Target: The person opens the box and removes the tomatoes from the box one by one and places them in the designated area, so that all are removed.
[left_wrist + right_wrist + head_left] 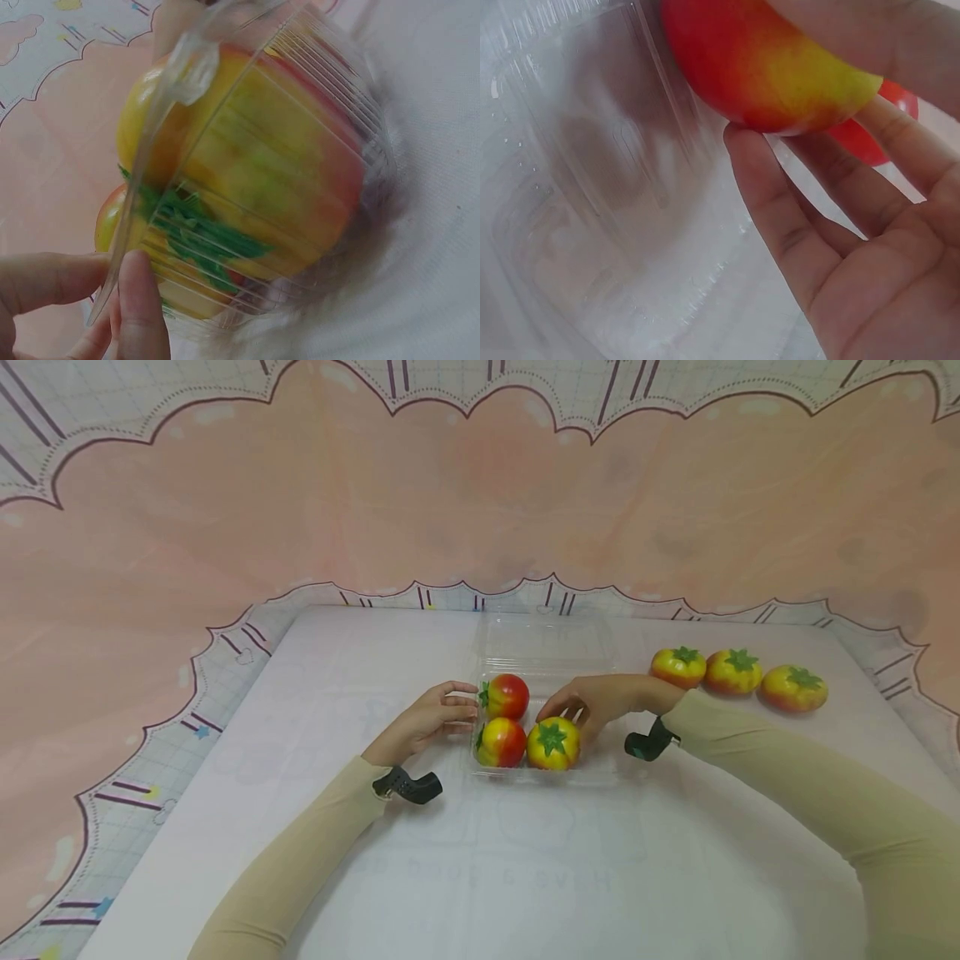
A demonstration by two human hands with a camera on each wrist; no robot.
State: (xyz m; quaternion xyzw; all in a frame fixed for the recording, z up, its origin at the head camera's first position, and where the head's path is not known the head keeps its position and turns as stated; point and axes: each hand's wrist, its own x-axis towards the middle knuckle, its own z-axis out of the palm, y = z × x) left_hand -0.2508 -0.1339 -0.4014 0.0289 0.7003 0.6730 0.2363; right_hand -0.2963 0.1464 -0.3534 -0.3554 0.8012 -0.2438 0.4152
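Observation:
A clear plastic clamshell box lies on the table with its lid folded back. Two red-and-yellow tomatoes with green leafy tops sit in its left part, a far one and a near one. My left hand pinches the box's left rim between thumb and fingers. Over the box, my right hand holds a third tomato, beside the near one. In the right wrist view its fingers curl beneath that tomato, with the thumb over it.
Three more yellow-red tomatoes stand in a row at the far right, behind my right forearm. The table has a white cover, and a pink patterned cloth hangs behind it.

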